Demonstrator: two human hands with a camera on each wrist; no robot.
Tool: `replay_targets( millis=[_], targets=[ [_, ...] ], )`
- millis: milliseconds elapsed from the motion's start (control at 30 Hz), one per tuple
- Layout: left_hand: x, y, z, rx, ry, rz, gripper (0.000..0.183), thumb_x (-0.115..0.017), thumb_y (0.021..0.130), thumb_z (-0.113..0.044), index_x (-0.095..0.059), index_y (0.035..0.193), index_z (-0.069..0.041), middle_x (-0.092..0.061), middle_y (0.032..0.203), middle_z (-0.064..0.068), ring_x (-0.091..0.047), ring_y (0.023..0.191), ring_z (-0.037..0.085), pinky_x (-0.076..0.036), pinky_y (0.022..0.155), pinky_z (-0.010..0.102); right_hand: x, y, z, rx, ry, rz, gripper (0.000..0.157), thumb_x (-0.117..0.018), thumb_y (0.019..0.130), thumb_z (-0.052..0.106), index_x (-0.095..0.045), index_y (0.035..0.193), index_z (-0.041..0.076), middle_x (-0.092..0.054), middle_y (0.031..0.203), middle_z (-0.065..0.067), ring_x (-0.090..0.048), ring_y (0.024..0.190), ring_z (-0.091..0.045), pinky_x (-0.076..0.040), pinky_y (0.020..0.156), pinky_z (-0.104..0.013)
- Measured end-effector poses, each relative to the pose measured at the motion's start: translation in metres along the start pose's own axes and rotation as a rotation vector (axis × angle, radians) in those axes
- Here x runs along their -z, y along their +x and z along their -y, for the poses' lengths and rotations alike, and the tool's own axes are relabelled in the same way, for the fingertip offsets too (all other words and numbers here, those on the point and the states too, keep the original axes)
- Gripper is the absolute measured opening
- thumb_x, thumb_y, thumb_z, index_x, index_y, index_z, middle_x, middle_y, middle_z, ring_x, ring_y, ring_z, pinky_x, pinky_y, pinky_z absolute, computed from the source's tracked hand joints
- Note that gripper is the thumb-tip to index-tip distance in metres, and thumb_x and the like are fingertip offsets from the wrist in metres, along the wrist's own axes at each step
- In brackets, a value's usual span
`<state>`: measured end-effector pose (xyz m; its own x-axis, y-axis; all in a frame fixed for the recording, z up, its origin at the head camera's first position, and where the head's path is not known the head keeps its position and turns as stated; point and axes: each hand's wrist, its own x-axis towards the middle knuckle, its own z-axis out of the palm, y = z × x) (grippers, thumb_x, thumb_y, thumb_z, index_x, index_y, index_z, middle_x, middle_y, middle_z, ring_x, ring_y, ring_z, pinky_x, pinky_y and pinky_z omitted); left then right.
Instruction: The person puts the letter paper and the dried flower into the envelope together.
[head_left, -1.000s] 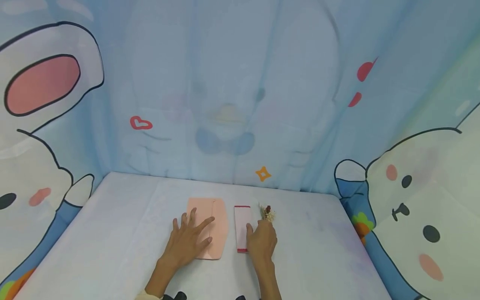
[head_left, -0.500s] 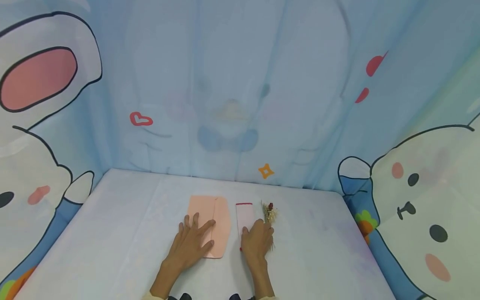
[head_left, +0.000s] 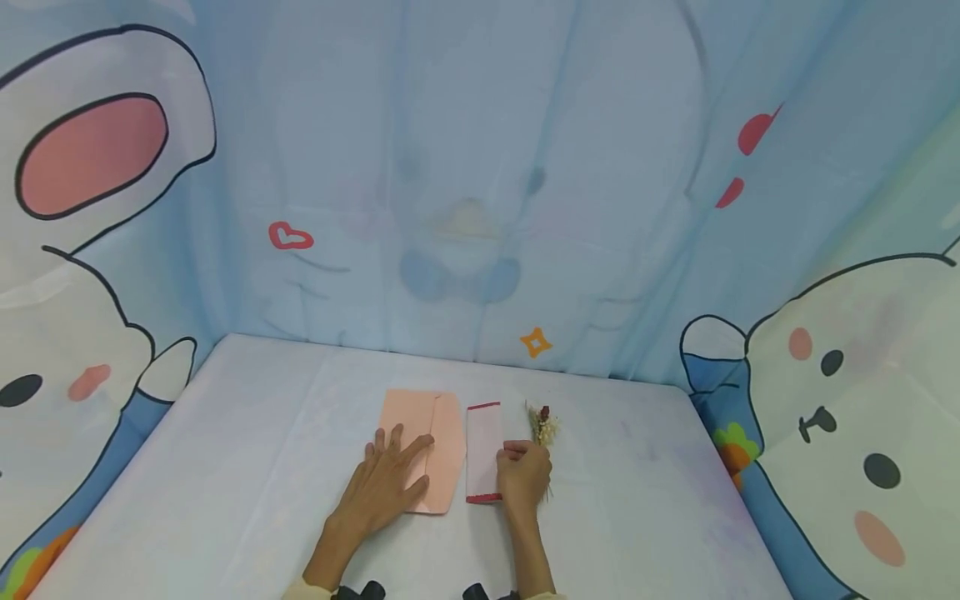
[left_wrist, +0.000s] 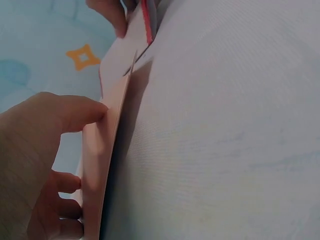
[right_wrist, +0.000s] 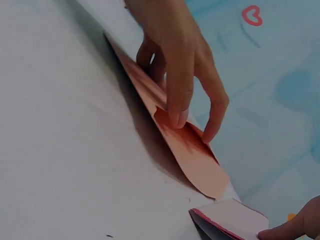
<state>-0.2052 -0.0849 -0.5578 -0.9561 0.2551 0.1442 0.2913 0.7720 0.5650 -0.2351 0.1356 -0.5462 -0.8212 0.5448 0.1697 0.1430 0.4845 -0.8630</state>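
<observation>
A peach envelope (head_left: 447, 437) lies on the table with its flap unfolded to the right. My left hand (head_left: 381, 487) rests on it with fingers spread; in the right wrist view the thumb and forefinger touch the envelope (right_wrist: 200, 172) by its opening. Just right of it is a folded pale pink card (head_left: 483, 450) with red edging top and bottom. My right hand (head_left: 523, 477) pinches the card's right edge, thumb on top, as the right wrist view shows at the card (right_wrist: 237, 215). The fingers beneath are hidden.
A small bunch of dried flowers (head_left: 543, 425) lies just beyond and right of my right hand, its stems partly covered. The white tabletop (head_left: 637, 500) ends at a blue printed curtain (head_left: 465, 167) behind and on both sides.
The right hand first covers the card's right side, then closes at its edge. The card has shifted slightly left toward the envelope. The left hand stays on the envelope.
</observation>
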Motion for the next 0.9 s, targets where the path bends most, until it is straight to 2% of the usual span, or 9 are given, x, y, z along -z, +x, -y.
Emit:
replay_targets(
  millis=[167, 267, 367, 533, 733, 900],
  targets=[
    [0.000, 0.001, 0.001, -0.008, 0.006, -0.002, 0.054, -0.064, 0.106, -0.035, -0.054, 0.159, -0.026, -0.035, 0.172, 0.034, -0.026, 0.158, 0.067, -0.031, 0.128, 0.075, 0.011, 0.004, 0.009, -0.170, 0.198, 0.071, 0.012, -0.074, 0.094, -0.003, -0.081, 0.102, -0.007, -0.075, 0.088, -0.018, -0.064, 0.078, -0.022, -0.047, 0.064, -0.026],
    [0.000, 0.001, 0.002, -0.003, 0.000, 0.000, 0.054, -0.064, 0.106, -0.035, -0.054, 0.159, -0.026, -0.035, 0.172, 0.034, -0.026, 0.158, 0.067, -0.032, 0.128, 0.075, 0.013, 0.003, 0.016, -0.257, 0.322, 0.117, 0.016, -0.073, 0.099, 0.001, -0.080, 0.111, -0.006, -0.075, 0.100, -0.018, -0.063, 0.081, -0.020, -0.050, 0.064, -0.023],
    [0.001, 0.002, 0.002, 0.005, -0.004, 0.005, 0.054, -0.064, 0.106, -0.036, -0.054, 0.159, -0.028, -0.035, 0.173, 0.033, -0.025, 0.159, 0.066, -0.031, 0.128, 0.075, 0.010, 0.002, 0.021, -0.300, 0.408, 0.161, 0.020, -0.073, 0.100, 0.003, -0.078, 0.115, -0.008, -0.077, 0.107, -0.022, -0.067, 0.078, -0.018, -0.053, 0.061, -0.023],
    [0.002, 0.006, 0.002, 0.014, -0.012, 0.010, 0.055, -0.064, 0.106, -0.038, -0.054, 0.159, -0.030, -0.036, 0.173, 0.032, -0.027, 0.159, 0.065, -0.032, 0.128, 0.075, -0.003, -0.003, 0.021, -0.291, 0.409, 0.188, 0.018, -0.077, 0.095, -0.001, -0.080, 0.110, -0.011, -0.079, 0.100, -0.023, -0.067, 0.074, -0.014, -0.053, 0.059, -0.023],
    [0.003, 0.005, 0.003, 0.011, -0.015, 0.020, 0.056, -0.065, 0.106, -0.039, -0.054, 0.159, -0.030, -0.038, 0.172, 0.031, -0.030, 0.158, 0.066, -0.037, 0.123, 0.077, -0.017, -0.012, 0.014, -0.285, 0.343, 0.171, 0.012, -0.077, 0.093, -0.003, -0.081, 0.102, -0.009, -0.075, 0.083, -0.014, -0.062, 0.066, -0.014, -0.050, 0.053, -0.022],
    [0.004, 0.004, 0.005, 0.009, -0.016, 0.018, 0.058, -0.066, 0.104, -0.041, -0.053, 0.160, -0.030, -0.038, 0.172, 0.031, -0.031, 0.157, 0.065, -0.039, 0.122, 0.076, -0.028, -0.017, 0.013, -0.192, 0.248, 0.110, 0.008, -0.079, 0.085, -0.003, -0.082, 0.093, -0.005, -0.076, 0.077, -0.014, -0.064, 0.061, -0.016, -0.051, 0.052, -0.024]
  ],
)
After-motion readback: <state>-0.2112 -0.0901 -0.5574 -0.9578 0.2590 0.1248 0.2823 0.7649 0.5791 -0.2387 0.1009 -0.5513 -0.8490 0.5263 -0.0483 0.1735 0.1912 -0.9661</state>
